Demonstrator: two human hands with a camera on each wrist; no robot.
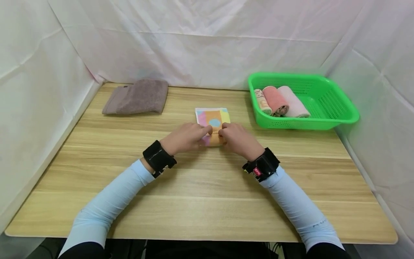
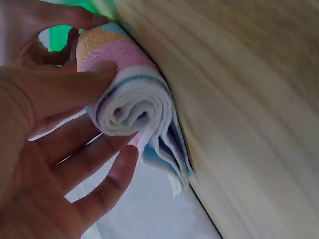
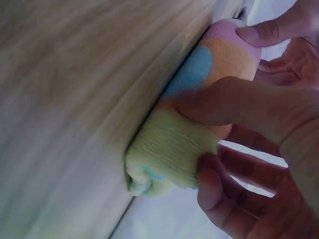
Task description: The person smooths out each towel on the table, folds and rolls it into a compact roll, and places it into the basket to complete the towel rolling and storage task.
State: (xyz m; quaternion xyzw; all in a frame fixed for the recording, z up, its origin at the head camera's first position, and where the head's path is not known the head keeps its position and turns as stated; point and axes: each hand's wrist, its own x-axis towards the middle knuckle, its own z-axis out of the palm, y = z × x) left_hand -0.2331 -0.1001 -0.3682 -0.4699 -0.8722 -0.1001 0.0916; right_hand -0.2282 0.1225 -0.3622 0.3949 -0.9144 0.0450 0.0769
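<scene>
A small patterned towel (image 1: 211, 114), in pink, orange, yellow and blue, lies partly rolled on the wooden table. Its near end forms the roll, while the far end is flat. My left hand (image 1: 187, 137) grips the roll's left end, thumb on top and fingers behind. The left wrist view shows the white spiral end of the towel roll (image 2: 142, 107) and loose layers trailing from it. At the yellow right end, my right hand (image 1: 240, 140) holds the roll between thumb and curled fingers. That end of the towel (image 3: 162, 144) bulges slightly in the right wrist view.
A folded grey-brown towel (image 1: 139, 97) lies at the back left of the table (image 1: 200, 201). At the back right stands a green basket (image 1: 304, 124) holding three rolled towels (image 1: 275, 100). White cloth (image 1: 194, 54) hangs behind and along both sides.
</scene>
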